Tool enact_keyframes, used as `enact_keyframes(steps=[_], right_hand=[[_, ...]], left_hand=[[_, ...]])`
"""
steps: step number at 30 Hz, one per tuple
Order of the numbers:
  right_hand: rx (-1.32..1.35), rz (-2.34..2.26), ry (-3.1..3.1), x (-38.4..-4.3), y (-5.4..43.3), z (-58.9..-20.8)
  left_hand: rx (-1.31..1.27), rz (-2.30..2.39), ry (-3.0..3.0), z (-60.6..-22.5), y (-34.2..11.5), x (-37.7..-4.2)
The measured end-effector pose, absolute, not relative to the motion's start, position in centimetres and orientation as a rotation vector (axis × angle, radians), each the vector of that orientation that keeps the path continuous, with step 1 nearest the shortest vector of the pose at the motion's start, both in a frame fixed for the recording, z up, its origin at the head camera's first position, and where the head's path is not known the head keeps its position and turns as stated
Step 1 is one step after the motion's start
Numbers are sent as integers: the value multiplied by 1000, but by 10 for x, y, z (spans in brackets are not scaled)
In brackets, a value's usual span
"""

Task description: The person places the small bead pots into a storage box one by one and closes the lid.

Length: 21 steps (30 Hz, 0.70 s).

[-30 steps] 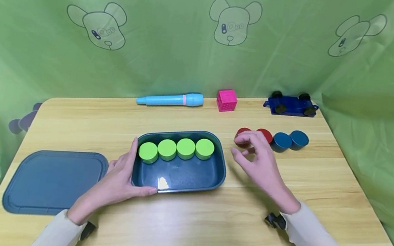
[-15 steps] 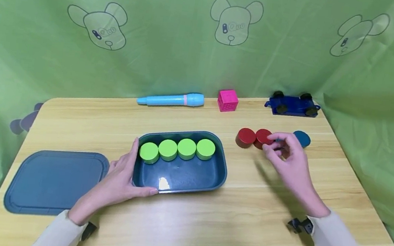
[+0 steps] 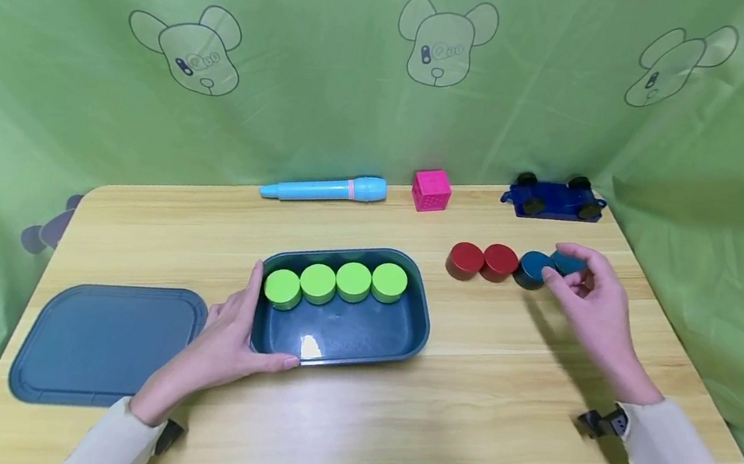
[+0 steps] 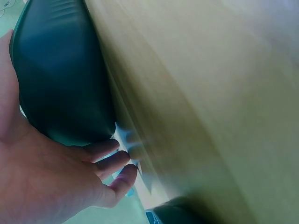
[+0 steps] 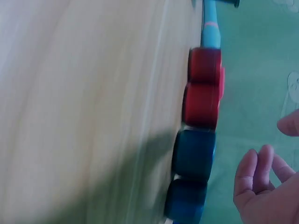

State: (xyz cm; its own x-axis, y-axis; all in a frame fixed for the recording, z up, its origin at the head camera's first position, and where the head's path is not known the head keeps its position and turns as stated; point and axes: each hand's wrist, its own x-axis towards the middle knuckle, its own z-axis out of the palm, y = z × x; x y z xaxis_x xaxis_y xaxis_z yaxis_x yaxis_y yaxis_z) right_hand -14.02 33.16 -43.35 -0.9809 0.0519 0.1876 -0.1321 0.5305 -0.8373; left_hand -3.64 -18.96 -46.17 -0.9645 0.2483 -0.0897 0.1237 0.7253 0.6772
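Note:
My left hand [image 3: 219, 345] holds the left end of a dark blue rectangular box [image 3: 344, 338], thumb at the front rim and index finger along the side. Several light green cylinders [image 3: 353, 282] stand in a row along the box's back wall. Over on the right, my right hand [image 3: 599, 317] hovers by two blue cylinders [image 3: 531, 270], thumb and fingers apart with nothing between them. It partly covers the farther blue one in the head view. Two red cylinders [image 3: 465, 261] continue that row to the left. In the right wrist view, the hand [image 5: 268, 182] is beside the blue cylinders [image 5: 192, 154].
A flat dark blue lid [image 3: 106, 342] lies left of the box. Along the table's back edge are a light blue toy microphone [image 3: 324, 188], a pink cube [image 3: 431, 190] and a dark blue wheeled toy [image 3: 555, 199], wheels upward. A green curtain [image 3: 319, 100] hangs behind.
My right hand has moved rightward from over the red cylinders to the blue ones, leaving the reds uncovered. The left hand, box and green cylinders stay in place.

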Motion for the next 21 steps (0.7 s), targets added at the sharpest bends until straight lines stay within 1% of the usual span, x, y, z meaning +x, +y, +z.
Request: enact_keyframes(steps=[5,13,21], right_hand=[[-1,1402,-2605,-147,347,-437],[-26,1368,-2681,-156,379,-451],[-52,1440,-2799,-169,393,-460]], left_hand=[[301,1069,2756,-462,-189,-37],[306,1077,2747,-462,-187,-38],[285,1057,2749,-461,-190,-37]])
